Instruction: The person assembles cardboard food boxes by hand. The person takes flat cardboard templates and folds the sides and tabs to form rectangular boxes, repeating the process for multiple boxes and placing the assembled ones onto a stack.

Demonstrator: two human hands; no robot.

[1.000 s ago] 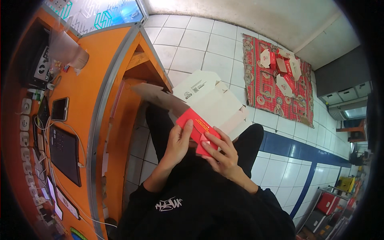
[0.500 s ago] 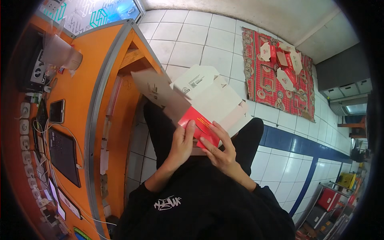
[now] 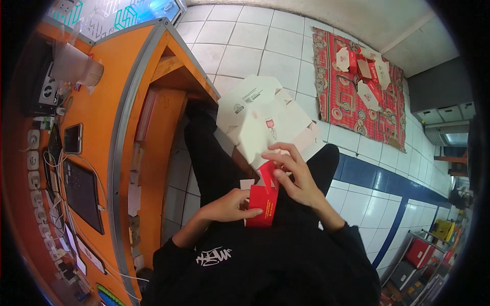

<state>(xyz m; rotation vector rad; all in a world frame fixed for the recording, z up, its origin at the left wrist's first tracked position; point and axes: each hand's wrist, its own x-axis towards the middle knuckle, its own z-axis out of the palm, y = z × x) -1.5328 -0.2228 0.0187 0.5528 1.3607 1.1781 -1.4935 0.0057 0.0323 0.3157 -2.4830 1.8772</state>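
A partly folded red and white cardboard box (image 3: pixel 263 206) is close to my body above my lap. My left hand (image 3: pixel 232 205) grips its red side panel, with the thumb lying over the outer face. At its far right corner, my right hand (image 3: pixel 296 178) pinches a red folded flap between bent fingers. The box's white lid panel (image 3: pixel 258 133) stands up beyond the hands. Behind it, flat off-white cardboard blanks (image 3: pixel 240 104) lie at my knees, partly hidden by the lid.
To the left stands an orange desk (image 3: pixel 115 92) holding a phone (image 3: pixel 73 138), a dark tablet (image 3: pixel 83 199), cables and a plastic cup (image 3: pixel 76 65). A red patterned mat (image 3: pixel 339 102) on the tiled floor bears several folded boxes (image 3: pixel 368 97). Shelving with crates (image 3: pixel 422 252) is at the lower right.
The box has turned and come nearer my body, its lid swinging to the right. My left hand has moved down to the red side; my right hand has shifted up to the corner flap.
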